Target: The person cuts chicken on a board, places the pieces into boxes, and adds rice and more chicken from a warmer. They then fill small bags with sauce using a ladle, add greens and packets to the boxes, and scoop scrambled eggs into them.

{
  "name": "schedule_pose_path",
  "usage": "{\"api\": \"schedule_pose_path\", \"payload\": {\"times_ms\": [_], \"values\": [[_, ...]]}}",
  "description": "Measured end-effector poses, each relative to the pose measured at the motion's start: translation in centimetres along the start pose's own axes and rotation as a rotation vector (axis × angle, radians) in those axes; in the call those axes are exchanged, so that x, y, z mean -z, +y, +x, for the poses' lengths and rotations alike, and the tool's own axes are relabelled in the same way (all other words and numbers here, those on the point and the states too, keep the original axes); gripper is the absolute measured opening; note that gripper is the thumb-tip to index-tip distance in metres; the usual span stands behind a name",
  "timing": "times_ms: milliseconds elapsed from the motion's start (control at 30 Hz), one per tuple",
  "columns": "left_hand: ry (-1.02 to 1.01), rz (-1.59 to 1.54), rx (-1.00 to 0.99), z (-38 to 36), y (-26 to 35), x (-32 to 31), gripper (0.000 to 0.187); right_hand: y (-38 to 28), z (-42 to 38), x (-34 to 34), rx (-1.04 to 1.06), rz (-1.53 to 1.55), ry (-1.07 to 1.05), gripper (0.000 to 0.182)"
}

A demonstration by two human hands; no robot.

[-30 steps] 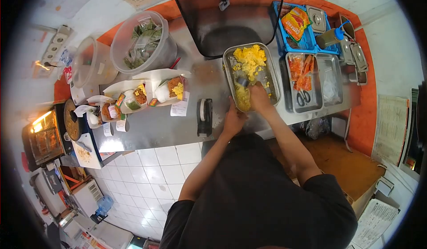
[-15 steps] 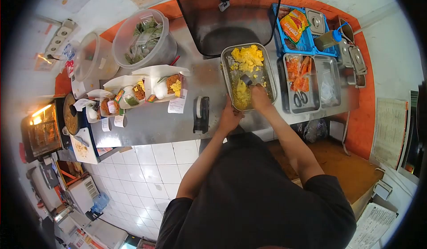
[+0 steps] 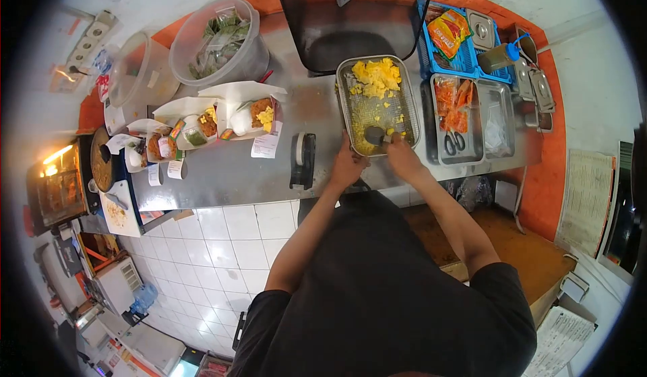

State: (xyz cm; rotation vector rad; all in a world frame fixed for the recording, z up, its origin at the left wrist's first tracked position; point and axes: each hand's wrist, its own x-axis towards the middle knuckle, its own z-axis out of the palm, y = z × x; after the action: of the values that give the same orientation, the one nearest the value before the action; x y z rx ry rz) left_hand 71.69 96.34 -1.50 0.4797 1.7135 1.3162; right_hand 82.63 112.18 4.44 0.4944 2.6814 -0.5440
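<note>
A metal tray [image 3: 362, 107] with a mesh-like bottom stands on the counter in front of me. Yellow scrambled egg [image 3: 377, 77] is heaped at its far end, with small crumbs scattered lower down. My left hand [image 3: 348, 167] grips the tray's near left corner, its thumb up along the rim. In my right hand [image 3: 404, 158] is the handle of a spoon [image 3: 374, 134], whose dark, rounded head is low in the near end of the tray. The fingers of my right hand are closed around that handle.
To the left are open food boxes [image 3: 251, 117] with rice and fried pieces, a tub of wrapped green packets [image 3: 226, 43], and a black-and-white device [image 3: 302, 161]. On the right, a tray [image 3: 456, 117] holds orange food and scissors [image 3: 453, 142], beside blue baskets [image 3: 460, 57].
The spoon has moved toward me to the tray's near end, and my right hand with it. Less egg shows in the near left part. My left hand keeps its hold on the tray.
</note>
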Motion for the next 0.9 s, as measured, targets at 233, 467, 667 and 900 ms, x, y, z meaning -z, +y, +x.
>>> {"api": "schedule_pose_path", "payload": {"times_ms": [233,467,667,900], "values": [[0.031,0.033,-0.026,0.5,-1.1,-0.2,0.097,-1.9,-0.1,-0.5,-0.017,0.178,0.064,0.028],[-0.014,-0.076,-0.043,0.1,-0.1,0.1,0.096,1.4,1.3,2.5,0.257,0.218,-0.112,0.022],[0.005,0.002,-0.033,0.0,0.5,0.4,0.102,5.2,2.9,2.5,0.257,0.444,-0.19,0.023],[-0.116,0.036,-0.042,0.2,0.1,1.0,0.097,7.6,3.5,0.3,0.028,0.839,-0.187,0.028]]}}
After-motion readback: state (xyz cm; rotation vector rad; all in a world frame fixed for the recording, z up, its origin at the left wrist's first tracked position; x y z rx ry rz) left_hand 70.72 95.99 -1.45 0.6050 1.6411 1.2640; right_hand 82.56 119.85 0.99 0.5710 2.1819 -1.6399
